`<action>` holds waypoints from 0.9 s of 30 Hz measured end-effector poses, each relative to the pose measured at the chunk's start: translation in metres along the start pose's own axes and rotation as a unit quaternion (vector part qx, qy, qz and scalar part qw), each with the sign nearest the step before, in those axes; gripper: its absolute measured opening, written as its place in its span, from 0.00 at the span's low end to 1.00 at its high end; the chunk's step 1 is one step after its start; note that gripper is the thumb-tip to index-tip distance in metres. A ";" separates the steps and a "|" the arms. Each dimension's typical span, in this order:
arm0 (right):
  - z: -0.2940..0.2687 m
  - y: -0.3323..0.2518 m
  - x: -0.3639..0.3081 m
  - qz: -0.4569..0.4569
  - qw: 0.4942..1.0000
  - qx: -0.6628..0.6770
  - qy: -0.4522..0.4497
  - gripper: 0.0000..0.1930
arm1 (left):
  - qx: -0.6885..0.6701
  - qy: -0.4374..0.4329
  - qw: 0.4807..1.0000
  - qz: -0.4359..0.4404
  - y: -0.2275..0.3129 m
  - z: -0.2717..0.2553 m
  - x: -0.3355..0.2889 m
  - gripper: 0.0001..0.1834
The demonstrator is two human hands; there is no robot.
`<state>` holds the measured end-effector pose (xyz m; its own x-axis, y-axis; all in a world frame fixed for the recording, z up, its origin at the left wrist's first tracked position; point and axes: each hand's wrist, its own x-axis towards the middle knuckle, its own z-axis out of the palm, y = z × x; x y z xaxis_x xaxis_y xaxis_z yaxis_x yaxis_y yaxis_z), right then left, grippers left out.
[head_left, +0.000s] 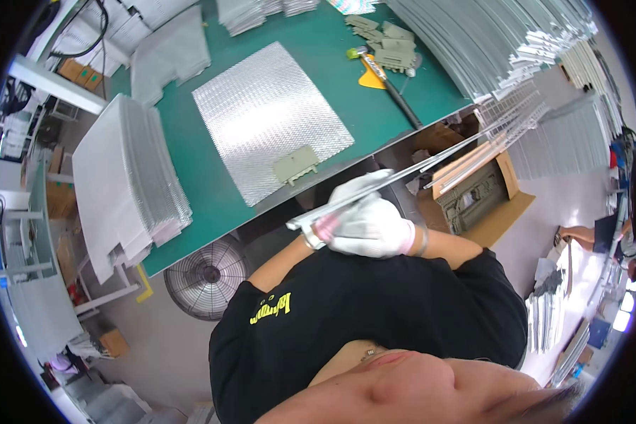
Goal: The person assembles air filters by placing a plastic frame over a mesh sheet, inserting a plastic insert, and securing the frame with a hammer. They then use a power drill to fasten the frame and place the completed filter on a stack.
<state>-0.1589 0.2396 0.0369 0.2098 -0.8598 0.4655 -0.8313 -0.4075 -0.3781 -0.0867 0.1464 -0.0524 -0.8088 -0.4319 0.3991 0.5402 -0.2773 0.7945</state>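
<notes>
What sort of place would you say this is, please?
Probably a factory workshop or assembly area: a hammer lies on a green workbench, with a stack of thin, pale sheets at its left end.

Bright glare whitens the mesh sheet (270,113); edges seem soft.

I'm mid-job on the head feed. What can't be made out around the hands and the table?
All in the head view:
- Left hand: blurred and partly covered by the right hand; its finger grip is unclear.
- Thin metal strips: too blurred to count; their far ends blend into similar metal pieces.
- Pale stack: cut off by the upper edge.
- Fan: partly hidden by the table.
</notes>
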 end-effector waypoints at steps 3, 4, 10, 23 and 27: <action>0.034 0.007 -0.062 0.370 0.859 0.343 0.092 0.16 | -0.053 0.093 0.991 -0.075 0.065 -0.047 0.003 0.17; 0.040 0.023 -0.081 0.423 0.696 0.509 0.280 0.21 | -0.142 0.136 0.980 0.009 0.100 -0.059 -0.002 0.18; -0.080 0.087 -0.215 0.272 0.513 0.519 0.628 0.25 | 0.200 0.187 0.943 0.186 0.230 -0.121 -0.041 0.28; -0.053 0.124 0.069 0.250 0.621 0.577 0.468 0.14 | 0.119 0.268 0.952 -0.091 0.118 -0.071 -0.089 0.23; 0.005 0.188 0.045 0.309 0.507 0.700 0.397 0.11 | 0.614 0.279 0.738 0.011 0.105 -0.063 -0.088 0.32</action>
<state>-0.3030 0.1224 -0.0169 -0.6042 -0.7875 -0.1217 0.6835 -0.4337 -0.5871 0.0563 0.1017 -0.0329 -0.3965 -0.8060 0.4395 -0.3435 0.5742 0.7432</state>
